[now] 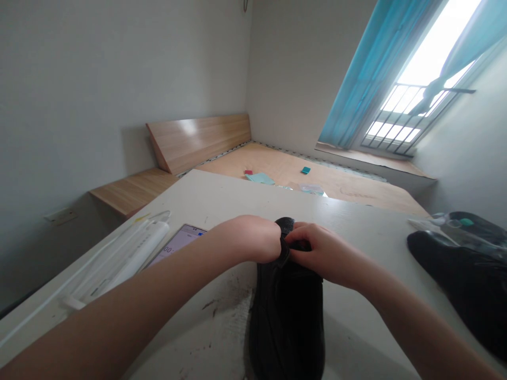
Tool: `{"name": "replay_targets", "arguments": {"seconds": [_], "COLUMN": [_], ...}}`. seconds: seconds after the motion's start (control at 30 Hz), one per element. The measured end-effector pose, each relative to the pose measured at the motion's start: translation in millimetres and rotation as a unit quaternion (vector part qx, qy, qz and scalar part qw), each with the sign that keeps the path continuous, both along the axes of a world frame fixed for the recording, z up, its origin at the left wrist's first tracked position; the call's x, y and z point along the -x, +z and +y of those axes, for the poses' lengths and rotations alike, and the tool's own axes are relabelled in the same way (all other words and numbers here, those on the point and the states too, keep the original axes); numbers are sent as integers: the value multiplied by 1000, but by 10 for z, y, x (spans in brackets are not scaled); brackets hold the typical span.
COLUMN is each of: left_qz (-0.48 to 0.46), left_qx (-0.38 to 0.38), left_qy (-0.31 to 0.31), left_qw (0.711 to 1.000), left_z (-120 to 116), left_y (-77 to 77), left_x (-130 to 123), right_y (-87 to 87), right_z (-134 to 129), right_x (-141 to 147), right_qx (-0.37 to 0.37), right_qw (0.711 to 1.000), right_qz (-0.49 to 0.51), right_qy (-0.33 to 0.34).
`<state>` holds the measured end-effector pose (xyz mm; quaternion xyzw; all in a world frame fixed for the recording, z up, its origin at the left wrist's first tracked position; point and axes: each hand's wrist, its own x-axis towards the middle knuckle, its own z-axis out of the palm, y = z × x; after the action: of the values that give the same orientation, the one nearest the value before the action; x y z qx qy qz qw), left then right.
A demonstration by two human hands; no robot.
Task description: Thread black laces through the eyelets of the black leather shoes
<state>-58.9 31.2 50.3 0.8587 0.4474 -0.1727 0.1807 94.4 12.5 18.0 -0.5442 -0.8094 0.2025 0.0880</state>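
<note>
A black shoe (287,316) lies on the white table (222,198) right in front of me, its opening pointing away. My left hand (247,237) is closed on the far end of the shoe, gripping a black tab at its opening. My right hand (322,253) pinches the same end from the right, fingers meeting the left hand's. Whatever lies between the fingers is hidden by the hands.
A phone (176,244) with a lit screen and a white plastic-wrapped packet (119,258) lie at the left. A second black shoe (463,277) and clear plastic (439,227) sit at the right. Beyond the table is a bare wooden bed frame (317,179) with small items, and a window with blue curtains (368,74).
</note>
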Motion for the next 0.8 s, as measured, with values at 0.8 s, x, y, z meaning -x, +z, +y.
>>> {"name": "replay_targets", "arguments": {"seconds": [0.8], "left_qz": [-528], "left_qx": [-163], "left_qy": [-26], "left_qw": [833], "left_z": [-234], "left_y": [330], "left_x": [132], "right_y": [548], "right_z": [-357], "right_x": [-202], "right_qx": [-237], "right_qw": [903], "right_qz": [354], "right_qy": [-54]}}
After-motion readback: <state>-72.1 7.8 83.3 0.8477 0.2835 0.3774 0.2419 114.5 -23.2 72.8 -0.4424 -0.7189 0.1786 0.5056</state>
